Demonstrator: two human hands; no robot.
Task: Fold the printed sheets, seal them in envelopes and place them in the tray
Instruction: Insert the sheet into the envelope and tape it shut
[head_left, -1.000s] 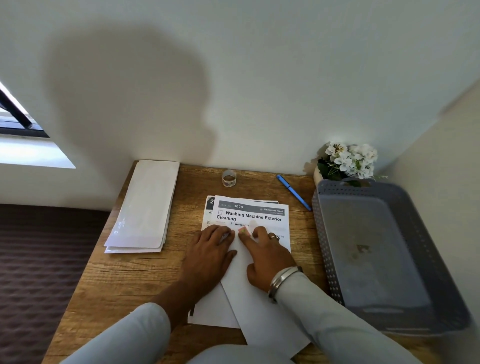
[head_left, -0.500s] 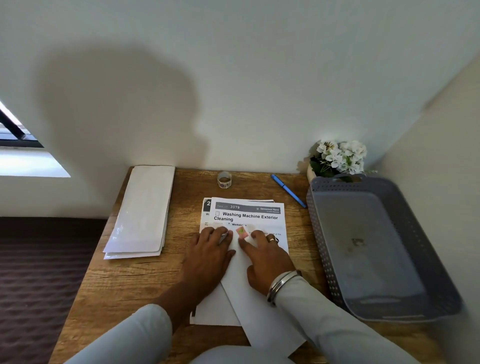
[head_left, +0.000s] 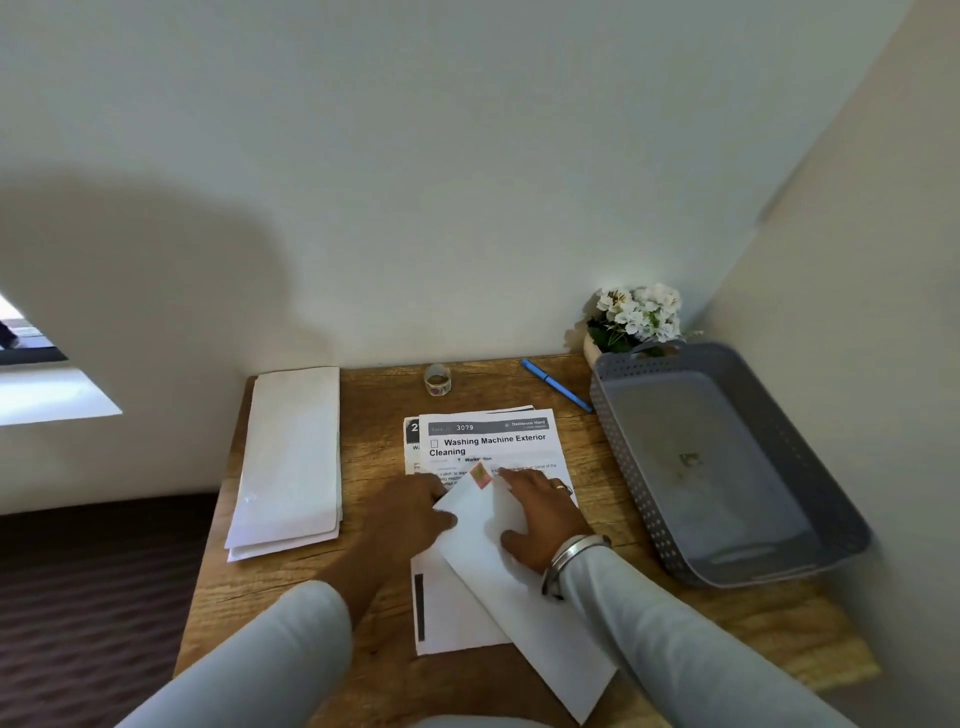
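Observation:
A white envelope (head_left: 498, 582) with a pink stamp (head_left: 480, 475) at its far corner lies slanted across the stack of printed sheets (head_left: 498, 441). The top sheet is headed "Washing Machine Exterior Cleaning". My right hand (head_left: 540, 514) presses flat on the envelope's upper part. At the envelope's left edge is my left hand (head_left: 405, 514), its fingertips hidden under the paper. The grey perforated tray (head_left: 613, 441) stands to the right with nothing in it.
A pile of blank envelopes (head_left: 288, 457) lies on the left of the wooden table (head_left: 291, 587). Near the back wall are a small tape roll (head_left: 437, 379), a blue pen (head_left: 556, 385) and a pot of white flowers (head_left: 636, 312). A wall runs close along the right.
The envelope's far end has turned left and its stamp has come into view between my hands. My left fingertips have slipped under its edge, and my view has tilted upward.

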